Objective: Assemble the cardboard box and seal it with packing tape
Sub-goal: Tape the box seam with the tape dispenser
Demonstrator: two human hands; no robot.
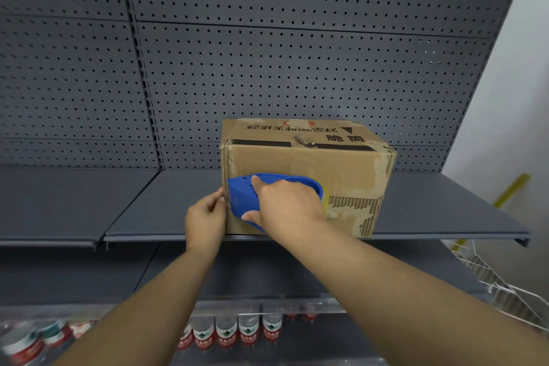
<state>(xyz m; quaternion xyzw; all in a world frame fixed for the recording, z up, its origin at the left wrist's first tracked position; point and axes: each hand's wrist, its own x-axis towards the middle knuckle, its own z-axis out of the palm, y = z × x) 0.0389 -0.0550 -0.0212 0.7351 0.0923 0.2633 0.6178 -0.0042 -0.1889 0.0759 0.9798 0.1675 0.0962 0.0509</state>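
A worn brown cardboard box [309, 163] with black printed characters on its top stands on a dark grey shelf [166, 205]. Its front face is torn and shows bare corrugation. My right hand [285, 202] grips a blue tape dispenser [246, 199] pressed against the front face near the box's left corner; a bit of yellow roll shows at its right end. My left hand [206, 217] pinches the box's left front edge with its fingertips, right beside the dispenser's nose. Whether tape lies under those fingertips cannot be told.
A grey pegboard wall [267, 53] rises behind the shelf. Below, a lower shelf holds several water bottles [228, 333] with red and green labels. A white wire basket [505, 285] hangs at the right, with a yellow pole [511, 190] behind it.
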